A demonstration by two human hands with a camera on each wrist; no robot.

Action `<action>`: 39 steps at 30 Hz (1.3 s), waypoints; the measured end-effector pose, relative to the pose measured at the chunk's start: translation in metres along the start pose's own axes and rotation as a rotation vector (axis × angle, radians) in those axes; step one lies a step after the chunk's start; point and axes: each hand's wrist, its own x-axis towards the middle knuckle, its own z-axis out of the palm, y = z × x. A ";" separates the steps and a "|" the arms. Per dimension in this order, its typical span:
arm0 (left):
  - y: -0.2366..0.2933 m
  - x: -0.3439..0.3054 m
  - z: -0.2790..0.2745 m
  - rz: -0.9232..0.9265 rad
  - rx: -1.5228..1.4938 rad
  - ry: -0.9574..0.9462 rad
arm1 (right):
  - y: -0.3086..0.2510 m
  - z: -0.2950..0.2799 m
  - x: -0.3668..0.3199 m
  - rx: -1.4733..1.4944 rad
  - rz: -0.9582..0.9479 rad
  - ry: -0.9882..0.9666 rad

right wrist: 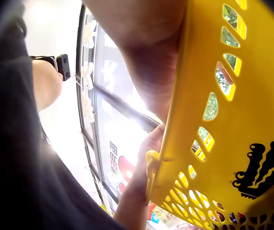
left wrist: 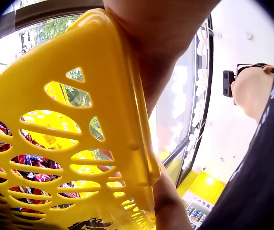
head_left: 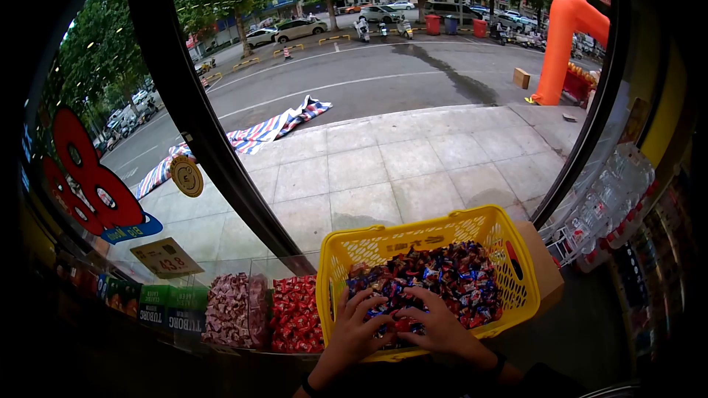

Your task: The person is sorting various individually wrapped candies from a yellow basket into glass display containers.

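Observation:
A yellow plastic basket with cut-out sides holds many small wrapped candies in red, blue and purple. Over its near rim reach both hands. My left hand lies at the candies' near left, fingers spread and slightly bent. Beside it, my right hand rests on the candies with bent, parted fingers, the two thumbs pointing toward each other. No item shows in either hand. Both wrist views mostly show the outside of the basket, which hides most of the fingers.
Left of the basket stand red-wrapped candies, pink-wrapped candies and green Tuborg boxes. A cardboard box sits at the basket's right. Glass and a dark frame rise behind, with bottles at right.

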 end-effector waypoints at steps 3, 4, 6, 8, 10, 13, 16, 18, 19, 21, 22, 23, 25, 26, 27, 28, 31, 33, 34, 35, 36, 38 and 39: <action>-0.001 0.000 0.000 0.000 0.005 -0.008 | -0.002 0.001 0.002 -0.097 -0.057 0.031; -0.001 0.000 0.000 -0.003 0.000 -0.007 | -0.001 0.001 0.003 -0.136 -0.080 0.046; -0.002 0.000 0.001 -0.007 -0.010 -0.006 | -0.001 0.002 0.002 -0.189 -0.111 0.071; -0.001 0.000 0.000 -0.009 -0.011 -0.005 | -0.001 0.002 0.002 -0.218 -0.132 0.092; -0.002 0.001 0.000 -0.011 -0.008 -0.010 | -0.004 0.000 0.003 -0.234 -0.147 0.090; -0.002 0.000 -0.001 -0.014 -0.006 -0.018 | -0.007 -0.001 0.003 -0.251 -0.147 0.091; -0.002 0.000 -0.001 -0.016 -0.020 -0.011 | -0.009 -0.002 0.002 -0.271 -0.128 0.081; -0.001 0.000 -0.002 -0.021 -0.035 0.002 | -0.012 -0.003 0.002 -0.274 -0.109 0.091; 0.001 0.001 -0.004 -0.031 -0.023 0.005 | -0.014 -0.004 0.003 -0.270 -0.097 0.106; 0.004 0.003 -0.008 -0.052 -0.002 0.008 | -0.015 -0.004 0.003 -0.255 -0.090 0.120; 0.004 0.003 -0.008 -0.060 -0.009 0.007 | -0.014 -0.004 0.003 -0.246 -0.095 0.120; 0.003 0.002 -0.006 -0.068 -0.017 0.005 | -0.013 -0.004 0.002 -0.236 -0.100 0.119; 0.002 0.000 -0.004 -0.070 -0.016 0.005 | -0.015 -0.005 0.002 -0.251 -0.097 0.108; 0.000 0.000 -0.004 -0.062 -0.006 0.007 | -0.016 -0.005 0.002 -0.258 -0.097 0.104; 0.000 -0.001 -0.004 -0.055 0.005 0.009 | -0.019 -0.007 0.004 -0.265 -0.092 0.105; 0.000 -0.002 -0.004 -0.053 0.008 0.010 | -0.023 -0.009 0.005 -0.271 -0.087 0.106; 0.002 -0.002 -0.006 -0.037 0.026 0.013 | -0.023 -0.008 0.005 -0.266 -0.104 0.121; 0.004 -0.001 -0.010 -0.016 0.046 0.018 | -0.021 -0.008 0.004 -0.264 -0.125 0.129; 0.005 -0.001 -0.010 0.000 0.052 0.018 | -0.021 -0.008 0.003 -0.264 -0.135 0.127; 0.004 -0.001 -0.012 0.013 0.058 0.019 | -0.021 -0.008 0.001 -0.263 -0.146 0.123; 0.004 0.000 -0.013 0.024 0.066 0.020 | -0.021 -0.007 0.001 -0.253 -0.150 0.138; 0.002 0.000 -0.013 0.043 0.080 0.018 | -0.023 -0.006 0.001 -0.229 -0.159 0.164; 0.002 0.000 -0.014 0.050 0.090 0.016 | -0.023 -0.005 0.001 -0.217 -0.158 0.166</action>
